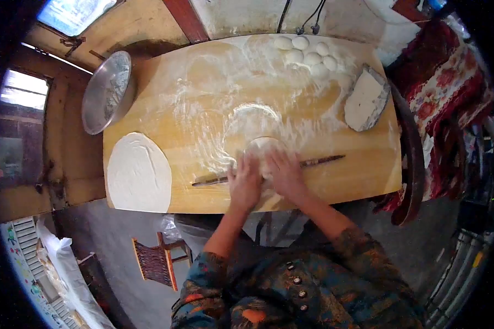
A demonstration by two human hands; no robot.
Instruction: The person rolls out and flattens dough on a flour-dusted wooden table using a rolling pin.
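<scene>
My left hand [246, 180] and my right hand [284, 170] lie side by side, slightly blurred, over a small round of dough [264, 143] near the front of the board. Their fingers are stretched forward onto the dough, covering its near part. A thin dark rolling pin [324, 160] runs crosswise beneath both hands, its two ends showing on either side. Whether the palms press on the pin is hidden. Loose flour in a ring [252, 107] surrounds the dough's far side.
A large rolled-out dough sheet [139, 172] lies at the board's left, its edge by the front rim. A metal bowl [108, 92] with flour tilts at the back left. Several dough balls [313, 58] sit at the back; a floury block-like container [366, 98] stands right. The wooden board [362, 175] is flour-dusted.
</scene>
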